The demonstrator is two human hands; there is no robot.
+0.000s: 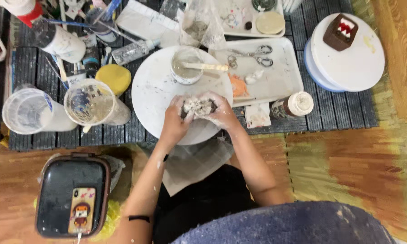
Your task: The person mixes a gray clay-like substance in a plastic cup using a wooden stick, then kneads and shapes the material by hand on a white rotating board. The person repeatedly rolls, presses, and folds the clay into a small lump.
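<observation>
Both hands meet over a round white turntable [153,86] on the dark slatted mat. My left hand [175,121] and my right hand [221,110] cup a grey-white lump of clay [198,107] between them, fingers smeared with wet clay. Just beyond the lump stands a small white cup [185,68] of grey slip with a wooden stick [208,67] lying across its rim.
Two clear plastic cups [92,103] [29,110] and a yellow sponge [114,77] lie left. A white tray [280,79] with scissors [257,53] sits right, a capped jar [296,104] by it. A second turntable [348,58] carries a brown box figure [341,30]. A black case [72,194] holds a phone [81,210].
</observation>
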